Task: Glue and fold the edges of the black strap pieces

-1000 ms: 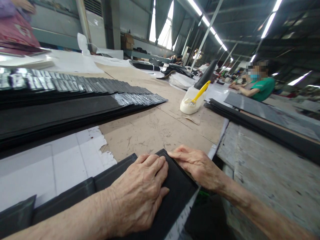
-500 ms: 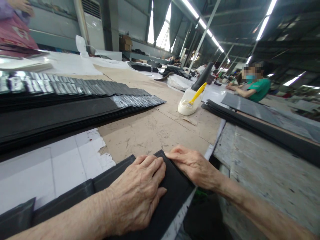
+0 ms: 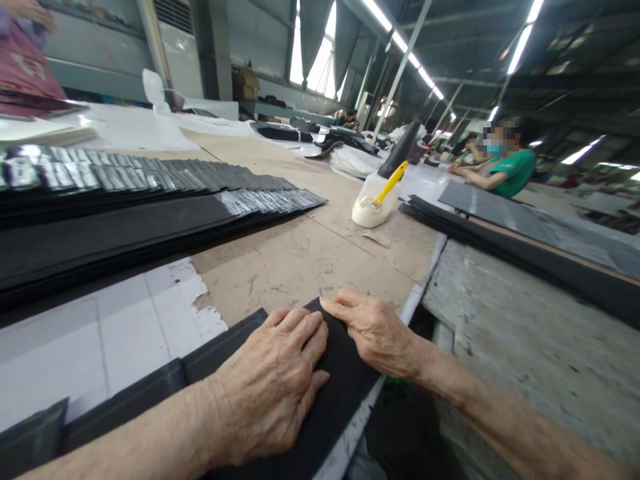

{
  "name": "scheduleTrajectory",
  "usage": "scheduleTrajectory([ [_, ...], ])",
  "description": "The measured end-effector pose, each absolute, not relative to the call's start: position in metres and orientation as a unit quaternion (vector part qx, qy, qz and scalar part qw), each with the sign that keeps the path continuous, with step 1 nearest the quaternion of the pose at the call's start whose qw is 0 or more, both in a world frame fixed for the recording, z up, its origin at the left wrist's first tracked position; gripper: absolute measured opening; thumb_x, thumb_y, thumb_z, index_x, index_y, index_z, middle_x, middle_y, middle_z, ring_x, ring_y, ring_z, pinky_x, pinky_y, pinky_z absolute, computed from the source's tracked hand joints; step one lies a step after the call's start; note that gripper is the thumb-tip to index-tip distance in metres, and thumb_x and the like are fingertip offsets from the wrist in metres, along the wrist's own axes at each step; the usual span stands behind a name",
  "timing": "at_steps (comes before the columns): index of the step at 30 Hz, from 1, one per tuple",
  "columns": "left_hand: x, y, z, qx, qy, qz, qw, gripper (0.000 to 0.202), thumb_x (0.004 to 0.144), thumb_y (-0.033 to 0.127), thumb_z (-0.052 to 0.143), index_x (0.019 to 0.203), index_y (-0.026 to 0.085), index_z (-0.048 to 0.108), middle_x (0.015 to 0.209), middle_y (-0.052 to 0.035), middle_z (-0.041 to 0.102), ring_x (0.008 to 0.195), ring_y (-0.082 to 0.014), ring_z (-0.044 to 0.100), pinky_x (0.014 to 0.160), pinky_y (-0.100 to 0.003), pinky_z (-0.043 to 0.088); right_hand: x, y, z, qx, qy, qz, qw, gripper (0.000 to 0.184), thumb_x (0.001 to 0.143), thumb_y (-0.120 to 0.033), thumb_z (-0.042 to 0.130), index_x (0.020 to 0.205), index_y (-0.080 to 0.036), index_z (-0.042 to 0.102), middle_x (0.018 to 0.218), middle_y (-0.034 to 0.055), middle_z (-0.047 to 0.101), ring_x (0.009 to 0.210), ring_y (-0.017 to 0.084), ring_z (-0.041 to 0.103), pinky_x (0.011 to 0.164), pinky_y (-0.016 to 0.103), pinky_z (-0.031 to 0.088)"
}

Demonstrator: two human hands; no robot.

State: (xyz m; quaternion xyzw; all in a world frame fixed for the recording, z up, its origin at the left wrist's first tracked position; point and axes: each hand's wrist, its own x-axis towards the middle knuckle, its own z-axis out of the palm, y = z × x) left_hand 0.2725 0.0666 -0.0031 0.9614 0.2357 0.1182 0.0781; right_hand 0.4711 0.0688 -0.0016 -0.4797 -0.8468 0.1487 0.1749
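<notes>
A black sheet of leather-like material (image 3: 345, 383) lies at the front of the table, partly covered by my hands and forearm. My left hand (image 3: 280, 383) rests palm down on it, fingers flat and thumb spread apart. Close beside it, my right hand (image 3: 377, 330) pinches the sheet's far corner between thumb and fingers. Folded black strips (image 3: 125, 400) stretch away to the left, under and past my left forearm. The fingertips of the right hand nearly meet those of the left.
Stacks of black strips (image 3: 120, 227) lie at left. A cut-open white bottle (image 3: 367, 207) holds pale paste and a yellow-handled brush (image 3: 390, 187). More black material (image 3: 475, 237) lies at right, near a gap below the table edge. A co-worker in green (image 3: 517, 173) sits beyond.
My right hand has slid slightly along the sheet's edge to its far corner, closer to the left hand. The left hand has stayed in place on the sheet.
</notes>
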Motion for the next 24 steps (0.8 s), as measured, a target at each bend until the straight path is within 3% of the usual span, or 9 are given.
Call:
scheduleTrajectory([
  [7, 0.27, 0.067, -0.006, 0.959, 0.237, 0.128, 0.085, 0.038, 0.089, 0.029, 0.035, 0.12, 0.008, 0.044, 0.122, -0.0141, 0.046, 0.111, -0.0269, 0.041, 0.095, -0.043, 0.038, 0.488, 0.049, 0.002, -0.558, -0.768, 0.182, 0.256, 0.029, 0.083, -0.014, 0.046, 0.104, -0.019, 0.065, 0.091, 0.0032, 0.06, 0.085, 0.012, 0.057, 0.08, 0.024, 0.045],
  [13, 0.272, 0.068, -0.004, 0.959, 0.243, 0.124, 0.083, 0.037, 0.089, 0.028, 0.035, 0.118, 0.008, 0.046, 0.121, -0.0143, 0.047, 0.109, -0.0269, 0.042, 0.095, -0.043, 0.039, 0.486, 0.044, -0.001, -0.519, -0.796, 0.189, 0.247, 0.03, 0.088, -0.017, 0.042, 0.108, -0.024, 0.063, 0.089, 0.0027, 0.059, 0.084, 0.012, 0.056, 0.077, 0.022, 0.046],
  [24, 0.274, 0.066, -0.002, 0.962, 0.241, 0.106, 0.068, 0.035, 0.088, 0.026, 0.034, 0.114, 0.007, 0.047, 0.117, -0.0158, 0.048, 0.107, -0.0285, 0.042, 0.092, -0.046, 0.041, 0.487, 0.056, 0.003, -0.444, -0.853, 0.187, 0.203, 0.03, 0.088, -0.012, 0.037, 0.102, -0.019, 0.062, 0.086, 0.004, 0.057, 0.081, 0.011, 0.054, 0.074, 0.021, 0.045],
])
